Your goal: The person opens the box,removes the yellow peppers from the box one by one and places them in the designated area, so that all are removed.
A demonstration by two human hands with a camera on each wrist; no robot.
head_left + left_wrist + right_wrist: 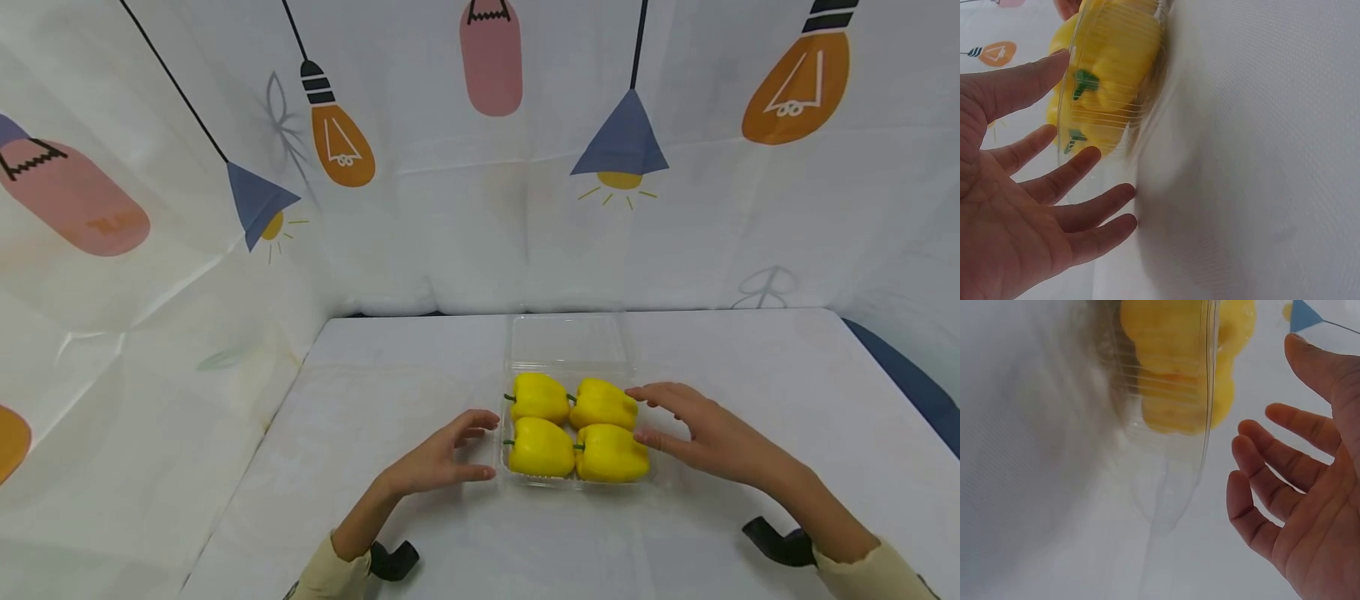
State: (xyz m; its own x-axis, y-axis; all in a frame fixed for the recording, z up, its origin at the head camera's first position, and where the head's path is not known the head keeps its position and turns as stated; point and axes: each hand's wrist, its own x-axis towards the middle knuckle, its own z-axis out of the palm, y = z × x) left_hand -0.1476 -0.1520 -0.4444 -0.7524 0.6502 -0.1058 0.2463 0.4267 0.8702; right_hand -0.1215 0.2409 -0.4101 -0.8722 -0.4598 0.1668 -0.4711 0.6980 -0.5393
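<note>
Several yellow bell peppers (542, 447) with green stems sit in two rows inside a clear plastic clamshell container (543, 482). Its transparent lid (567, 340) lies folded back on the far side. My left hand (442, 458) is at the container's left side, fingers and thumb spread, holding nothing. In the left wrist view its thumb and fingertips are right at the clear rim (1067, 109). On the other side, my right hand (693, 429) has parted, gently bent fingers. The right wrist view shows a gap between those fingers and the container wall (1207, 375).
A white-covered table (405, 358) lies under the container. Behind it and to the left hangs a white sheet (450, 225) printed with lamps and bulbs. Black wrist straps (393, 561) stick out near both cuffs.
</note>
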